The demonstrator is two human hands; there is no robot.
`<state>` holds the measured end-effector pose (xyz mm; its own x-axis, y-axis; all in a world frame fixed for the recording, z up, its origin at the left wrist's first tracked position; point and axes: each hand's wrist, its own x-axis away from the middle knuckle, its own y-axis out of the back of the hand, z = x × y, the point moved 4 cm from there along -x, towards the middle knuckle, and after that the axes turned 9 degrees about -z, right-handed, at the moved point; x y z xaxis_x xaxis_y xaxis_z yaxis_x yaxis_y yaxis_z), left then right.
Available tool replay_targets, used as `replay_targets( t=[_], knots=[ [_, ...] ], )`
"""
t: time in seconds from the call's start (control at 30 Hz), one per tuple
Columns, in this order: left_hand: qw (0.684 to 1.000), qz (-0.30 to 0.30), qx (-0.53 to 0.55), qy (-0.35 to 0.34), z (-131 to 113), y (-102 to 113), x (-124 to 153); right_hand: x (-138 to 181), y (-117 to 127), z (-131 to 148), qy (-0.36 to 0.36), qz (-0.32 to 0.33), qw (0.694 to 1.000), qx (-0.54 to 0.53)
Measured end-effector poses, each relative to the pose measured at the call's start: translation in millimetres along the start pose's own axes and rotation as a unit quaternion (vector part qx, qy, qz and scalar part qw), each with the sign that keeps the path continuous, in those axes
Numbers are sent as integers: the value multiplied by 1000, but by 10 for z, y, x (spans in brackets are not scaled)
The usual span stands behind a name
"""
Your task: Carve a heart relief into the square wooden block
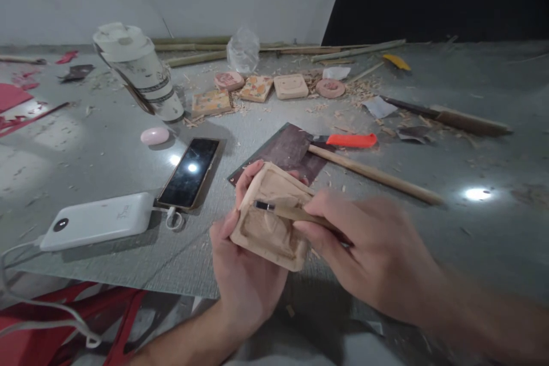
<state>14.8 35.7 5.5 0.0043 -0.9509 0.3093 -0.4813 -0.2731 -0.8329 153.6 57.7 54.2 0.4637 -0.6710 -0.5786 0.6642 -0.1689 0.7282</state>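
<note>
My left hand [246,274] is closed around a square wooden block [268,234], holding it tilted above the table's front edge. A raised rim runs round the block, and its sunken face bears a carved relief. In my right hand [364,240], slightly blurred, is a wood chisel [289,211] with a wooden handle and a short metal blade. The blade lies over the carved face; whether it touches the wood I cannot tell. Just behind the block lie a dark sheet of sandpaper [285,151], an orange-handled knife [351,140] and a wooden-handled tool [377,175].
Several small carved pieces [290,87] lie at the back among wood shavings. A white tumbler [143,77] stands at the back left. Nearer are a phone [189,174] and a white power bank [98,223] joined by cable. Another long tool [454,117] lies at right.
</note>
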Motion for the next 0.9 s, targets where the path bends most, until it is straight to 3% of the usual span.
replay_targets(
  t=[0.27,0.57,0.77,0.9],
  knots=[
    [999,-28,-24,11,-57,-25,-36,-71,88,-104,-78,32,992,-95],
    [1000,-16,-18,12,-59,-45,5,-37,77,-74,-27,9,999,-38],
    [997,-46,-50,28,-49,-6,24,-17,100,-73,13,-3,1000,8],
    [998,-21,-50,32,-15,-6,15,12,83,-38,30,3,999,29]
  ],
)
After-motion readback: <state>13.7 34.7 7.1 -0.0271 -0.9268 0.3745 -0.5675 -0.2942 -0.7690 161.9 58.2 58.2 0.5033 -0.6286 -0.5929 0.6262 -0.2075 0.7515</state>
